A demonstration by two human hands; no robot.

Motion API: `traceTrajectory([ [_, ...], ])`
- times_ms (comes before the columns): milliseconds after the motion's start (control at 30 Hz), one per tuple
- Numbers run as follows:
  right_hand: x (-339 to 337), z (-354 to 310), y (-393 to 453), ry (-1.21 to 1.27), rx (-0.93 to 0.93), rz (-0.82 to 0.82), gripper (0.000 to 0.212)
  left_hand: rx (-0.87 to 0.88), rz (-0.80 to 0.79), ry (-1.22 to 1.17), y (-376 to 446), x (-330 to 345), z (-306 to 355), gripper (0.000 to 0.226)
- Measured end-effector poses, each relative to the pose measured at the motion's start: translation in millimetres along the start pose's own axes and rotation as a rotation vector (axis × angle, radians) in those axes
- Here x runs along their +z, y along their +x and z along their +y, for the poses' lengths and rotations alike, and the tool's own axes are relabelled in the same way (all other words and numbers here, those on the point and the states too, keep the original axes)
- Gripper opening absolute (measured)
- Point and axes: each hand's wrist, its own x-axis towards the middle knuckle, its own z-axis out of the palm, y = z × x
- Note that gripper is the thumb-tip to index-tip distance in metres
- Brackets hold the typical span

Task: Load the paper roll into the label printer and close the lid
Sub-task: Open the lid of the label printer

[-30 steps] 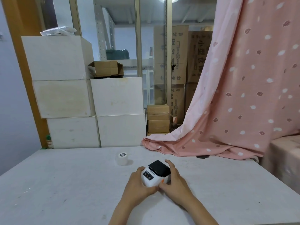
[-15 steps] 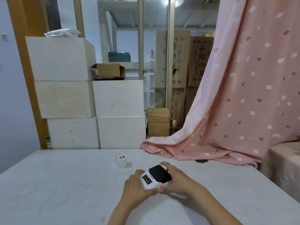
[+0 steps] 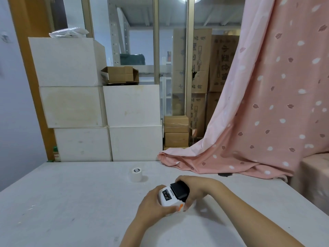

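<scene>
A small white label printer with a black lid rests on the grey table. My left hand grips its left side and front. My right hand wraps over the lid's far and right side, with the thumb near an orange tab at the front corner. The lid looks slightly raised at its left edge. A white paper roll stands on end on the table, behind and left of the printer, apart from both hands.
Stacked white boxes and brown cartons stand behind the table's far edge. A pink patterned curtain drapes onto the table's back right corner. A small dark object lies by the curtain hem.
My right hand has shifted from the printer's near right side up over the lid's far edge. The printer has turned slightly, and the view has dropped closer to the table.
</scene>
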Motion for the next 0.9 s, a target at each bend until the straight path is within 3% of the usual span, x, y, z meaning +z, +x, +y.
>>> traceTrajectory([
  [167, 0.1, 17.3, -6.8, 0.225, -0.009, 0.039, 0.089, -0.032, -0.003, -0.04, -2.3, -1.3, 1.5, 0.06],
  [333, 7.4, 39.7, -14.6, 0.621, -0.003, 0.08, 0.081, -0.034, 0.001, -0.047, -4.4, -1.4, 4.6, 0.061],
  [500, 13.4, 62.0, -21.7, 0.817, 0.069, 0.143, 0.042, -0.043, 0.006, -0.076, -5.6, -1.3, 5.2, 0.06],
  [667, 32.0, 67.2, -23.4, 0.914, 0.098, 0.178, 0.031, -0.067, 0.029, -0.097, -5.4, -0.5, 4.9, 0.068],
  [767, 40.8, 64.1, -20.0, 0.971, 0.16, 0.326, 0.026, -0.055, -0.002, -0.084, -4.8, -1.0, 3.3, 0.065],
  [900, 45.4, 53.7, -6.9, 0.91, 0.338, 0.549, 0.035, 0.02, 0.01, 0.11, -1.6, 2.5, -2.8, 0.077],
])
